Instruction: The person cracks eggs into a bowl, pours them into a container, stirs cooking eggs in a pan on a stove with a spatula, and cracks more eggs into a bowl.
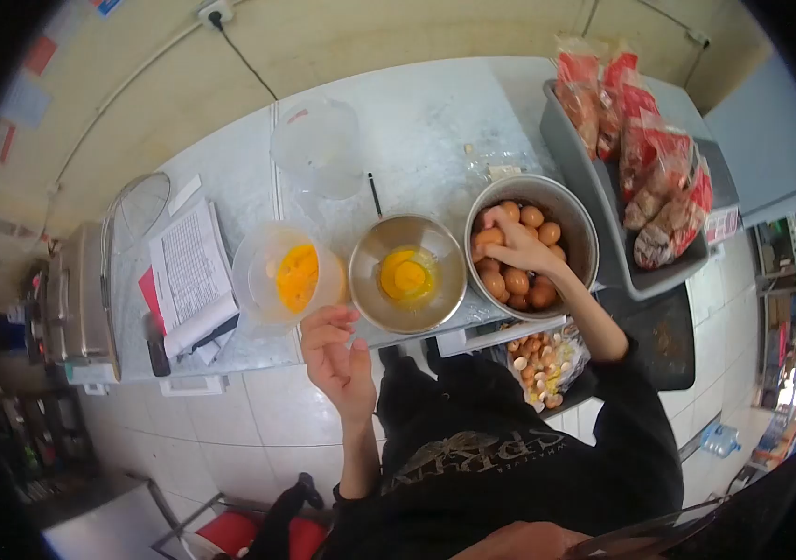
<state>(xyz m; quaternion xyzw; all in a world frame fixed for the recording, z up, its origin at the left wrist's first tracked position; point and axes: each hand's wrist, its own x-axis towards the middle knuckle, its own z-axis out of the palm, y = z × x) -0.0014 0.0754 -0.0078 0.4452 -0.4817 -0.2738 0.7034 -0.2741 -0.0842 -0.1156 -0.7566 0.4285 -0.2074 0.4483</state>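
My right hand [519,246] reaches into a deep metal pot [588,207] of brown eggs [516,280], its fingers curled round one egg [488,239]. My left hand [337,362] is held before the table's front edge, empty, with fingers loosely bent and the thumb apart. Beside the pot stands a steel bowl [367,297] with a cracked egg's yolk [409,277] and white in it. Left of that bowl, a clear plastic container [253,271] holds several yolks [297,278]. The undersides of the fingers in the pot are partly hidden.
A grey crate [577,166] with red-labelled bags [636,154] stands at the right. Broken eggshells [540,366] fill a bag below the table edge. Printed sheets [191,266], a wire strainer [141,207], a translucent tub [319,149] and a black pen [375,194] lie on the table [435,103].
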